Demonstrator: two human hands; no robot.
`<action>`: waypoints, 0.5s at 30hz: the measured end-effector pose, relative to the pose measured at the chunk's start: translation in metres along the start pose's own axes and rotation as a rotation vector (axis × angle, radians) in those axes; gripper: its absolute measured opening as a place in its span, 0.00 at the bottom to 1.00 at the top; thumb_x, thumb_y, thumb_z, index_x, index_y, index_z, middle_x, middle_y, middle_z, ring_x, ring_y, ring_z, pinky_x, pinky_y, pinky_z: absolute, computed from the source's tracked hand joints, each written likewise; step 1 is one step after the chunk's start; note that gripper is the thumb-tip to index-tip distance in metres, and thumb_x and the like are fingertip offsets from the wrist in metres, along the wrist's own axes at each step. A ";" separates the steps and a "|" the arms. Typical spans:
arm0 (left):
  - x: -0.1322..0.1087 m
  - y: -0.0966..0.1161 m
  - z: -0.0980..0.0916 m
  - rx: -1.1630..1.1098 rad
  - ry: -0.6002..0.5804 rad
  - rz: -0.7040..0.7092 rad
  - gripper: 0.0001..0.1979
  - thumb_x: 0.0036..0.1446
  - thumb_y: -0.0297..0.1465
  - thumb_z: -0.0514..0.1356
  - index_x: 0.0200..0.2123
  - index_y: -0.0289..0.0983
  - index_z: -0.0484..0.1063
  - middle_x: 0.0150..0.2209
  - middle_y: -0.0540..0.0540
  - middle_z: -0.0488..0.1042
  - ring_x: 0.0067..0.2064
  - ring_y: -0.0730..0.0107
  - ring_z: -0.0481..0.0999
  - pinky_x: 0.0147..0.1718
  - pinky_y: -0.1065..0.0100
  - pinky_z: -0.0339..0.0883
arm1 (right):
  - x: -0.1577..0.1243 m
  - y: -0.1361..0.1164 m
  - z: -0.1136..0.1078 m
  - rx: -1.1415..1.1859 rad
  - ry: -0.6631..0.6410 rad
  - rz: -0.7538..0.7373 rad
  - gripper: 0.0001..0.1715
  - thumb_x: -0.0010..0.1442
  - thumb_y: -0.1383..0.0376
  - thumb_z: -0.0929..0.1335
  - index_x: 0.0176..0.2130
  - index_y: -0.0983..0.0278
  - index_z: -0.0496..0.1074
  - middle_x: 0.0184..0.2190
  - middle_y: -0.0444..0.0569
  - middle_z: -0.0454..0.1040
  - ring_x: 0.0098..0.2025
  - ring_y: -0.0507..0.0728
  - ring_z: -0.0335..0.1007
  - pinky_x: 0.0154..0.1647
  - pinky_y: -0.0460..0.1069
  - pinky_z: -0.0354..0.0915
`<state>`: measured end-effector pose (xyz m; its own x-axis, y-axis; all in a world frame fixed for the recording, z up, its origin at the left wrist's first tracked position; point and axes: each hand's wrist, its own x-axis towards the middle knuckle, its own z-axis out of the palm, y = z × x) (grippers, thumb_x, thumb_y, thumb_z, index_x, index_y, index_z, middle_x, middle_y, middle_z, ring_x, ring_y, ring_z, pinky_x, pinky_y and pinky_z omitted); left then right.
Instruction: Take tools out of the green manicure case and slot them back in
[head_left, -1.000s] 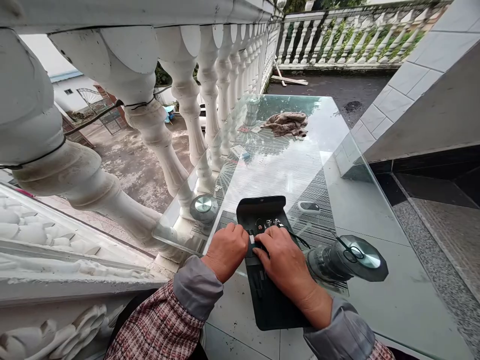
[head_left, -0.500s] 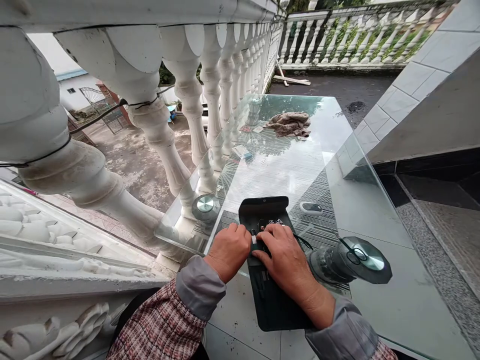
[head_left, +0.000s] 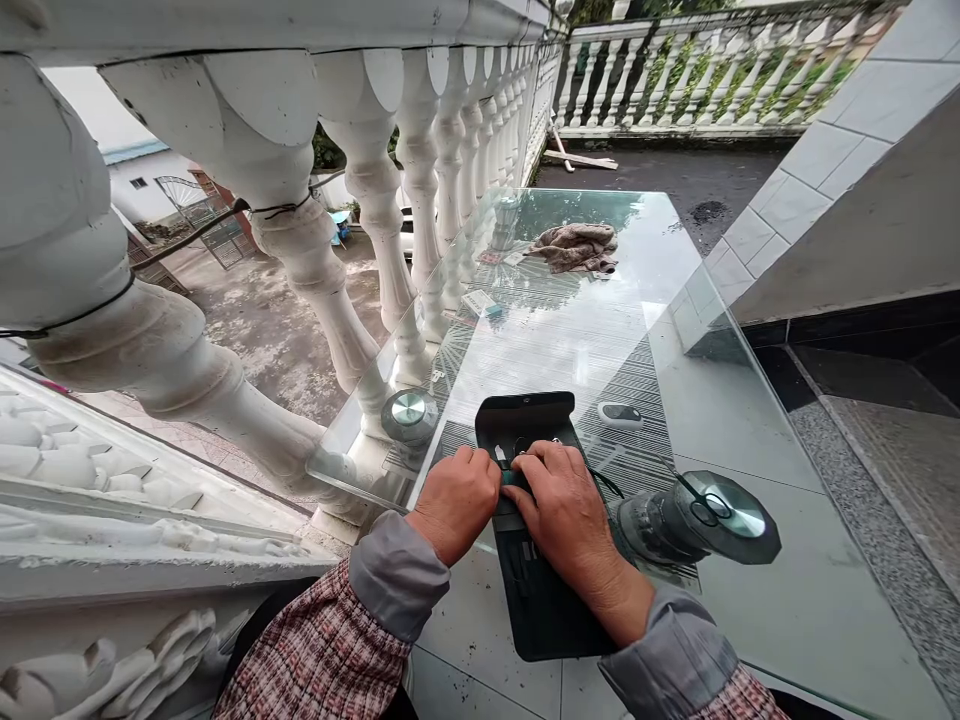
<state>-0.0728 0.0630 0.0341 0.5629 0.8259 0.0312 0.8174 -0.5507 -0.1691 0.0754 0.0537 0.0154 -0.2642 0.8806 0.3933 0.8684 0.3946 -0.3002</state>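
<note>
An open black tool case [head_left: 534,590] lies on the glass table [head_left: 570,340] near its front edge, with small metal tools tucked in its upper part. My left hand [head_left: 455,500] rests curled on the case's left edge, fingers pressed against it. My right hand [head_left: 564,515] lies over the case's middle, fingers bent and pinching a small teal-handled tool [head_left: 508,472] between both hands. What else the fingers cover is hidden.
A white balustrade [head_left: 315,200] runs along the table's left side. Small scissors [head_left: 694,497] lie on the glass above a metal table fitting. A small white oval item [head_left: 619,413] sits right of the case; a crumpled cloth [head_left: 576,247] lies far back. A tiled wall stands at right.
My right hand has slid slightly up and left over the case, and a small teal piece now shows between the two hands. The left hand has barely moved.
</note>
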 end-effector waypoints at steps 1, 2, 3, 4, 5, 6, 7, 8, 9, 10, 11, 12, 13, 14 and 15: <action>0.000 0.000 0.000 0.000 0.002 -0.001 0.06 0.57 0.19 0.53 0.30 0.34 0.64 0.31 0.44 0.68 0.34 0.62 0.69 0.27 0.67 0.61 | 0.000 -0.001 0.000 0.003 0.004 0.000 0.03 0.56 0.66 0.66 0.34 0.63 0.69 0.38 0.53 0.67 0.41 0.60 0.59 0.39 0.53 0.59; 0.000 0.000 0.000 0.001 0.003 -0.001 0.06 0.57 0.19 0.53 0.30 0.34 0.64 0.30 0.44 0.68 0.34 0.62 0.69 0.27 0.67 0.61 | 0.000 -0.001 0.000 0.013 0.010 -0.004 0.04 0.56 0.66 0.66 0.34 0.63 0.69 0.38 0.53 0.67 0.41 0.60 0.59 0.39 0.53 0.60; 0.000 0.000 0.000 0.001 0.005 -0.001 0.06 0.57 0.19 0.53 0.30 0.34 0.64 0.30 0.44 0.68 0.34 0.62 0.69 0.27 0.67 0.61 | 0.000 0.000 -0.001 0.028 0.019 -0.012 0.04 0.56 0.66 0.66 0.35 0.63 0.69 0.38 0.53 0.67 0.41 0.60 0.59 0.40 0.54 0.60; 0.000 0.000 0.000 0.002 0.008 0.000 0.06 0.57 0.19 0.53 0.30 0.34 0.64 0.30 0.44 0.68 0.34 0.63 0.69 0.27 0.67 0.61 | 0.000 0.002 -0.003 0.043 0.032 -0.024 0.06 0.56 0.66 0.65 0.37 0.63 0.69 0.39 0.53 0.67 0.42 0.60 0.60 0.41 0.54 0.60; 0.000 -0.001 0.000 0.003 0.010 0.001 0.06 0.57 0.19 0.53 0.30 0.34 0.64 0.30 0.45 0.67 0.34 0.63 0.69 0.27 0.67 0.60 | -0.001 0.005 -0.006 0.053 0.047 -0.035 0.08 0.57 0.65 0.65 0.38 0.64 0.69 0.40 0.54 0.67 0.44 0.60 0.60 0.42 0.54 0.60; 0.000 -0.001 0.001 0.004 0.013 0.003 0.06 0.57 0.19 0.53 0.30 0.34 0.64 0.30 0.45 0.67 0.34 0.63 0.69 0.27 0.67 0.60 | -0.001 0.011 -0.010 0.052 0.068 -0.038 0.09 0.57 0.64 0.65 0.40 0.64 0.69 0.41 0.54 0.67 0.45 0.61 0.60 0.43 0.55 0.60; 0.000 -0.001 0.001 0.005 0.016 0.004 0.06 0.57 0.19 0.53 0.30 0.33 0.64 0.30 0.45 0.67 0.34 0.63 0.69 0.27 0.68 0.60 | -0.002 0.020 -0.015 0.036 0.089 -0.032 0.11 0.58 0.63 0.64 0.42 0.64 0.68 0.42 0.55 0.67 0.46 0.61 0.60 0.45 0.55 0.60; 0.000 -0.001 0.002 0.007 0.019 0.005 0.06 0.57 0.19 0.53 0.30 0.33 0.65 0.30 0.44 0.67 0.33 0.63 0.69 0.26 0.68 0.60 | -0.004 0.030 -0.020 0.005 0.105 -0.013 0.12 0.59 0.62 0.63 0.43 0.64 0.67 0.42 0.55 0.68 0.46 0.61 0.60 0.46 0.56 0.60; 0.000 -0.001 0.002 0.008 0.022 0.004 0.06 0.57 0.18 0.53 0.31 0.33 0.65 0.30 0.44 0.67 0.33 0.64 0.68 0.26 0.68 0.60 | -0.006 0.043 -0.026 -0.043 0.121 0.026 0.13 0.59 0.62 0.63 0.43 0.65 0.67 0.42 0.56 0.68 0.46 0.62 0.60 0.46 0.56 0.60; 0.000 -0.001 0.003 0.008 0.025 0.004 0.06 0.57 0.18 0.53 0.31 0.33 0.65 0.30 0.44 0.68 0.33 0.64 0.68 0.26 0.68 0.59 | -0.010 0.057 -0.033 -0.103 0.111 0.069 0.14 0.59 0.61 0.62 0.43 0.65 0.67 0.42 0.56 0.68 0.45 0.62 0.60 0.45 0.56 0.60; -0.001 -0.002 0.003 0.009 0.029 0.002 0.07 0.57 0.18 0.53 0.31 0.33 0.65 0.30 0.44 0.68 0.33 0.63 0.68 0.26 0.68 0.59 | -0.014 0.072 -0.039 -0.167 0.083 0.112 0.14 0.59 0.61 0.62 0.43 0.66 0.67 0.41 0.57 0.69 0.44 0.63 0.61 0.44 0.56 0.60; -0.001 -0.002 0.003 0.009 0.032 0.000 0.07 0.57 0.18 0.53 0.31 0.33 0.66 0.30 0.44 0.68 0.33 0.63 0.68 0.26 0.68 0.59 | -0.019 0.087 -0.044 -0.234 0.053 0.166 0.14 0.59 0.61 0.62 0.43 0.67 0.68 0.39 0.57 0.70 0.42 0.63 0.61 0.43 0.56 0.60; -0.001 -0.002 0.003 0.009 0.036 -0.001 0.07 0.58 0.19 0.52 0.31 0.33 0.66 0.30 0.44 0.68 0.32 0.63 0.68 0.26 0.68 0.59 | -0.024 0.100 -0.049 -0.297 0.026 0.227 0.14 0.58 0.61 0.62 0.41 0.67 0.68 0.37 0.57 0.70 0.41 0.64 0.61 0.41 0.56 0.60; -0.001 -0.002 0.003 0.009 0.039 -0.001 0.07 0.58 0.19 0.52 0.30 0.33 0.66 0.30 0.44 0.68 0.32 0.64 0.68 0.25 0.68 0.59 | -0.030 0.112 -0.053 -0.343 0.006 0.282 0.14 0.58 0.60 0.62 0.40 0.66 0.69 0.36 0.57 0.70 0.41 0.64 0.61 0.40 0.56 0.60; -0.001 -0.002 0.003 0.008 0.042 0.000 0.07 0.58 0.19 0.52 0.30 0.33 0.66 0.30 0.44 0.68 0.32 0.64 0.68 0.25 0.68 0.59 | -0.036 0.122 -0.055 -0.364 -0.021 0.325 0.14 0.57 0.60 0.62 0.39 0.65 0.69 0.36 0.57 0.70 0.41 0.65 0.61 0.38 0.56 0.60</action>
<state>-0.0750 0.0632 0.0314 0.5679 0.8199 0.0727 0.8163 -0.5497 -0.1772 0.2139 0.0562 0.0126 0.0395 0.9496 0.3109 0.9967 -0.0155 -0.0796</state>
